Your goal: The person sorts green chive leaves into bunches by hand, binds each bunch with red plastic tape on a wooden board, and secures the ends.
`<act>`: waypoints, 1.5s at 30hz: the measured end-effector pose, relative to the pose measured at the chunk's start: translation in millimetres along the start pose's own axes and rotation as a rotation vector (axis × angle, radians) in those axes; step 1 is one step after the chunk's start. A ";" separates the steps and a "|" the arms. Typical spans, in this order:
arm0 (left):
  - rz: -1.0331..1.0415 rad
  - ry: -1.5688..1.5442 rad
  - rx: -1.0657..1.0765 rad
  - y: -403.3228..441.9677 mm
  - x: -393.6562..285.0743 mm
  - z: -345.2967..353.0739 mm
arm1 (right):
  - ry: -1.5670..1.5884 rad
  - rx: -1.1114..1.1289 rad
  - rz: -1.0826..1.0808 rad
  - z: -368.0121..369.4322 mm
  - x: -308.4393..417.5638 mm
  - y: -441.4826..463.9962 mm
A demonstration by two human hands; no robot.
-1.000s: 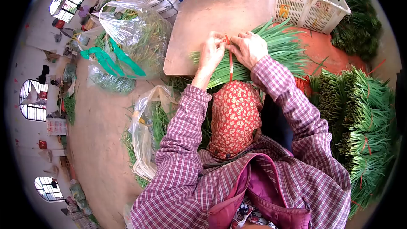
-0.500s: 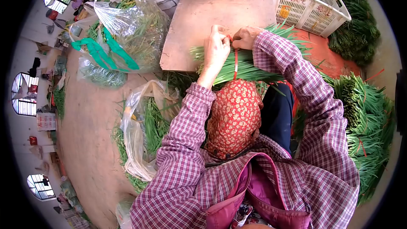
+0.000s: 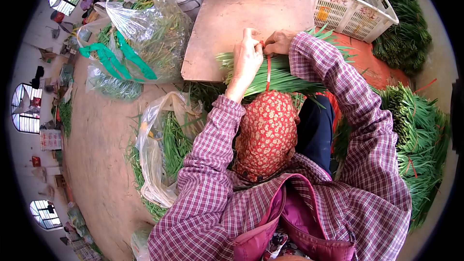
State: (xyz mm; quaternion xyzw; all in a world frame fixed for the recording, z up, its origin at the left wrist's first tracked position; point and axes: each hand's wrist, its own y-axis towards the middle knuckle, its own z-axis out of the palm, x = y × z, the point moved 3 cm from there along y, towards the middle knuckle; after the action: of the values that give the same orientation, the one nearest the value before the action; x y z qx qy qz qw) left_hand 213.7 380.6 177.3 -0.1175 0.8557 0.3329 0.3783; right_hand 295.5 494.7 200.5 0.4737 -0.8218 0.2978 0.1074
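Note:
A bundle of long green chives (image 3: 290,79) lies across my lap at the near edge of a board, with a red tie (image 3: 268,70) passing over it. My left hand (image 3: 248,54) is closed in a pinch at the far end of the tie, above the leaves. Close beside it, my right hand (image 3: 280,42) also pinches the tie, its fingers curled. Between the two hands a short piece of red shows; the exact crossing of the tie is too small to make out. The patterned red cloth (image 3: 267,135) lies just below the bundle.
The wooden board (image 3: 246,12) lies ahead. A white plastic crate (image 3: 353,12) stands at the upper right. Tied chives (image 3: 415,135) are stacked at right, more (image 3: 406,24) behind. Clear plastic bags of greens (image 3: 150,34) stand at left; an opened bag (image 3: 157,164) sits nearer.
Both hands stay almost in place at the tie, with only a tiny shift of the fingers. The whole view has moved very slightly.

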 end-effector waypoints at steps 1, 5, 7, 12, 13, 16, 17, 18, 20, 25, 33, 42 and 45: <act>0.007 -0.005 0.005 0.1 -0.6 0.4 | 0.007 -0.007 0.005 0.3 -1.1 1.0; 0.046 0.001 0.017 -5.6 -5.2 -5.2 | 0.044 -0.042 -0.051 7.6 -3.9 1.9; -0.008 0.039 0.115 -8.6 -6.7 -6.6 | 0.067 -0.047 -0.069 10.8 -7.0 2.0; -0.157 -0.064 0.385 -22.6 -23.0 -22.0 | 0.061 -0.146 -0.171 9.7 -8.1 -10.8; -0.071 -0.028 0.363 -24.3 -20.7 -19.5 | 0.027 -0.179 -0.167 8.4 -7.3 -16.6; -0.009 -0.003 0.343 -24.9 -17.3 -16.6 | -0.078 -0.400 -0.051 4.8 -0.6 -32.7; -0.030 -0.011 0.348 -24.4 -14.9 -14.9 | -0.090 -0.454 -0.064 6.9 -5.0 -31.2; -0.031 -0.009 0.349 -23.9 -15.4 -14.4 | -0.089 -0.454 -0.065 10.7 -8.5 -29.4; 0.002 -0.053 0.333 -23.1 -19.1 -14.1 | -0.047 -0.583 -0.197 14.5 -11.0 -28.3; -0.050 -0.025 0.348 -25.7 -21.1 -17.1 | 0.182 -0.533 -0.268 21.5 -4.0 -26.5; -0.029 -0.043 0.317 -20.7 -19.2 -19.4 | 0.184 -0.763 -0.536 29.6 1.1 -44.1; -0.201 -0.163 0.277 13.2 39.3 -105.1 | 0.279 -0.761 -0.527 34.9 -5.6 -45.8; -0.280 0.017 0.467 15.9 41.2 -108.6 | 0.302 -0.755 -0.515 37.2 -6.0 -45.8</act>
State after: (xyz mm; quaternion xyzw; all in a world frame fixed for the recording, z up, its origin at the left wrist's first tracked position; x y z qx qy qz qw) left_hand 116.4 323.1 208.5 -0.1472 0.8878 0.0700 0.4304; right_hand 341.1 459.9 185.7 0.5411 -0.7038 0.0079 0.4602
